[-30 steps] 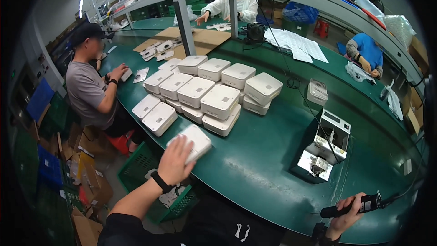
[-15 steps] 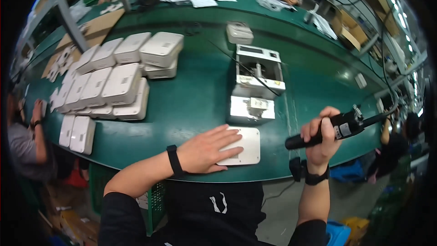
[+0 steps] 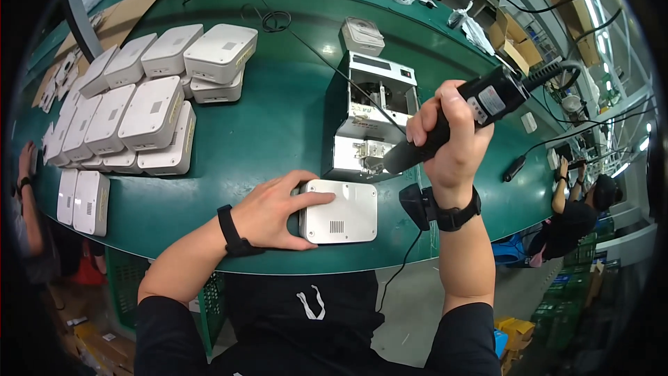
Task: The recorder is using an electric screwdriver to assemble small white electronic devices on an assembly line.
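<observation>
A white plastic box [image 3: 355, 212] with a small vent grille and corner holes lies flat near the table's front edge. My left hand [image 3: 275, 212] grips its left end, with a finger across the top and the thumb by the near corner. In my right fist is a black corded electric screwdriver [image 3: 497, 94], slanting down to the left. Its lower end is over the front of a metal screw feeder [image 3: 379, 125], just behind the box; whether the bit touches a screw there I cannot tell.
Several similar white boxes [image 3: 149, 111] are stacked on the left of the green table [image 3: 278, 132]. Another pale box [image 3: 363, 36] stands behind the feeder. A black cable [image 3: 316, 56] crosses over the feeder. Co-workers sit at the far side and both ends.
My right hand has carried the screwdriver up and left to the feeder's front. My left hand has slid from the box's top to its left end. The view has shifted somewhat.
</observation>
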`<state>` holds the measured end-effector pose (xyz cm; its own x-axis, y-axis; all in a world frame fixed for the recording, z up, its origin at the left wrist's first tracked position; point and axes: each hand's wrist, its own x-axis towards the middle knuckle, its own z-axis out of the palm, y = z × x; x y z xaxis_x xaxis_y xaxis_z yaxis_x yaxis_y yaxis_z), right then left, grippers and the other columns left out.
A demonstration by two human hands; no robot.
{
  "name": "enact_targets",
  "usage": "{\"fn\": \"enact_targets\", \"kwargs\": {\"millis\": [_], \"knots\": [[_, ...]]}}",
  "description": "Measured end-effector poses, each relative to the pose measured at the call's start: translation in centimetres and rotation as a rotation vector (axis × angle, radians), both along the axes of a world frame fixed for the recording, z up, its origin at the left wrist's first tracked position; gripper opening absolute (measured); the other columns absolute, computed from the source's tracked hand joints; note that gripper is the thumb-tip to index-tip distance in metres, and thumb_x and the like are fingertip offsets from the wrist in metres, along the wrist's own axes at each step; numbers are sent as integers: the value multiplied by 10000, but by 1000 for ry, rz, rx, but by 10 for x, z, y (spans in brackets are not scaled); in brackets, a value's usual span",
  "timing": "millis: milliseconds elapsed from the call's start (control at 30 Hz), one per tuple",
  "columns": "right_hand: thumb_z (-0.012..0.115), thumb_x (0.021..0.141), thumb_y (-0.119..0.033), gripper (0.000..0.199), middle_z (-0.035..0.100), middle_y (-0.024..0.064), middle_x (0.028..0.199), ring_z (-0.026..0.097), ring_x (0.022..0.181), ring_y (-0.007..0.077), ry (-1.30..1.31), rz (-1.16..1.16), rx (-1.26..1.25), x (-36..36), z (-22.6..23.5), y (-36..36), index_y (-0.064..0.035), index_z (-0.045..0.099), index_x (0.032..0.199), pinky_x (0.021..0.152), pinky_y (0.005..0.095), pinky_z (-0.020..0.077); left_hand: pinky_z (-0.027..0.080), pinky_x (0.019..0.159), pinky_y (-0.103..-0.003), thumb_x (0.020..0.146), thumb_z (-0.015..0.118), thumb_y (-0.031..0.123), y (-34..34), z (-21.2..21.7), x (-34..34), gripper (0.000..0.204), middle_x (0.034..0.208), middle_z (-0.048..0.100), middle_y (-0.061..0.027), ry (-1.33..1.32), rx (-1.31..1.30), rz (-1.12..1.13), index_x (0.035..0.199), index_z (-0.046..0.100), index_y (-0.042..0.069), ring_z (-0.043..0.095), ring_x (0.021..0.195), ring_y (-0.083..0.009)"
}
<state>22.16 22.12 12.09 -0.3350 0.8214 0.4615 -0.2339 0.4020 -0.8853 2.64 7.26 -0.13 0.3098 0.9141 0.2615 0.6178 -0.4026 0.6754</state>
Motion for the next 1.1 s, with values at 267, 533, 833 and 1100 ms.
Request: {"fn": "enact_targets", "kwargs": {"millis": [267, 533, 833, 1100], "knots": [[552, 918, -199, 170, 480, 65, 606, 451, 455, 159, 39, -41, -67, 23, -9, -21, -39, 502, 947, 470, 333, 419, 521, 872, -421, 618, 872, 334, 3, -2, -2, 712, 1258, 518, -135, -5, 36, 5, 1266, 614, 190, 592, 1064, -338], [543, 914, -209, 166, 467, 59, 599, 430, 453, 146, 30, -48, -61, 24, -34, -19, -58, 475, 912, 472, 330, 416, 514, 882, -421, 609, 877, 344, 3, -4, 0, 726, 1254, 514, -131, -1, 23, 11, 1270, 610, 203, 588, 1066, -332], [547, 916, -218, 169, 460, 53, 601, 431, 456, 149, 126, -56, -94, 27, -39, -16, -62, 482, 926, 474, 329, 407, 513, 888, -417, 615, 875, 357, 3, -5, -3, 722, 1247, 512, -126, 4, 29, 10, 1269, 607, 209, 586, 1071, -327], [514, 939, -226, 166, 475, 52, 624, 446, 466, 159, 153, -32, -26, 12, -6, -16, -61, 500, 950, 499, 336, 421, 513, 891, -416, 621, 873, 369, 2, -7, -4, 723, 1244, 510, -122, -6, 37, 8, 1274, 604, 215, 584, 1077, -325]]}}
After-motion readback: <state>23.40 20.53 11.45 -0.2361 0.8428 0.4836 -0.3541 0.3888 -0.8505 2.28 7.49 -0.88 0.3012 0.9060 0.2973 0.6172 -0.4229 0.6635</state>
